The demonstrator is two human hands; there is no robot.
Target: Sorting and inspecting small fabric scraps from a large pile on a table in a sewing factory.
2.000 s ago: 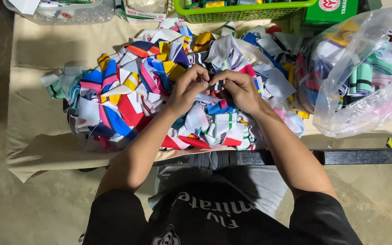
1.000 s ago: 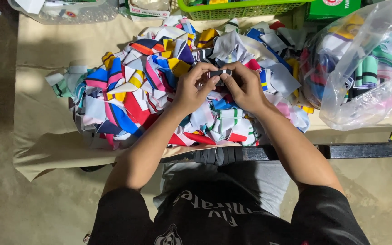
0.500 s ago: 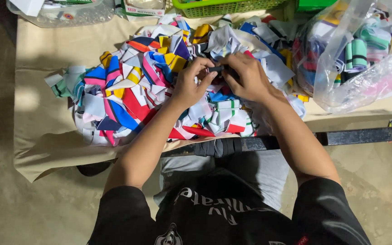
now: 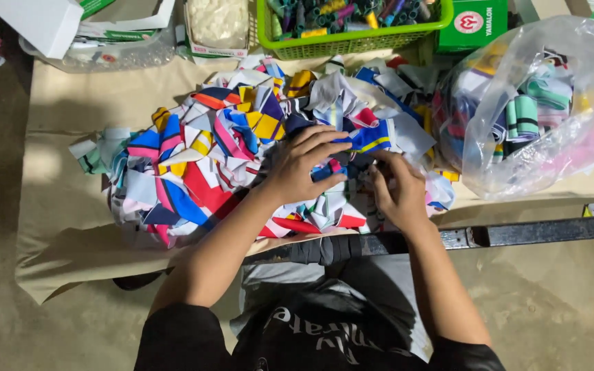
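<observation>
Item: sorting station, seen from the head camera, looking down. Left hand [image 4: 302, 167]: fingers spread and laid flat on top of a heap of multicoloured fabric scraps [image 4: 201, 172], pressing a dark blue piece [image 4: 352, 165] at the heap's right side rather than closing round it. Right hand [image 4: 397, 192]: fingers curled together onto the near edge of that same dark blue piece, apparently pinching it, though the fingertips are partly hidden among the cloth and the pinch cannot be confirmed. Heap: large, loose, unsorted, spread over the middle of a tan cloth-covered table [image 4: 56, 206], reaching from the left third of the table up against a clear plastic bag [image 4: 537, 103]. Bag: lies on the right, well filled with rolled or folded fabric pieces in green, pink and yellow, touching the heap's right edge. Behind the heap: a green plastic basket [image 4: 352, 42] holding coloured thread spools or tubes, a green carton [image 4: 472, 27] beside it, a clear plastic tray [image 4: 125, 55] with white boxes at far left. Near edge: a black metal bar [image 4: 517, 233] running across before the person's lap. State of work, as judged: one bagful appears put by; the greater part of the heap is unhandled; the single dark blue piece is in hand, not yet lifted clear.
</observation>
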